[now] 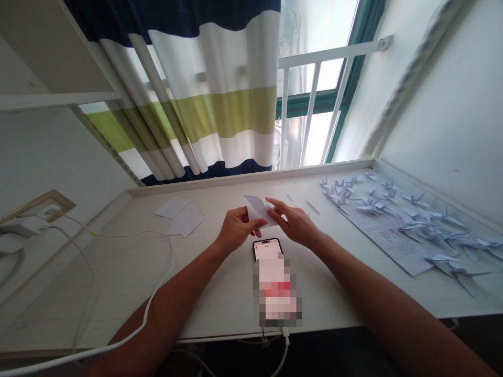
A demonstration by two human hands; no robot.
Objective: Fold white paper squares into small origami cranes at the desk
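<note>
A white sheet of paper (257, 208), bent over at its top, is held up above the middle of the desk. My left hand (237, 229) grips its left and lower side, thumb in front and fingers curled behind. On the other side my right hand (293, 219) has its fingers at the paper's right edge, fingertips close together. Just below both hands a smartphone (269, 262) lies face up, its lit screen partly blurred out. Some of the paper is covered by my fingers.
Loose white paper squares (186, 221) lie to the left. Many folded paper cranes (371, 205) stand at the right, some on a printed sheet (387, 238). Thin paper strips (313, 206) lie behind my right hand. A white cable (157, 285) crosses over my left forearm.
</note>
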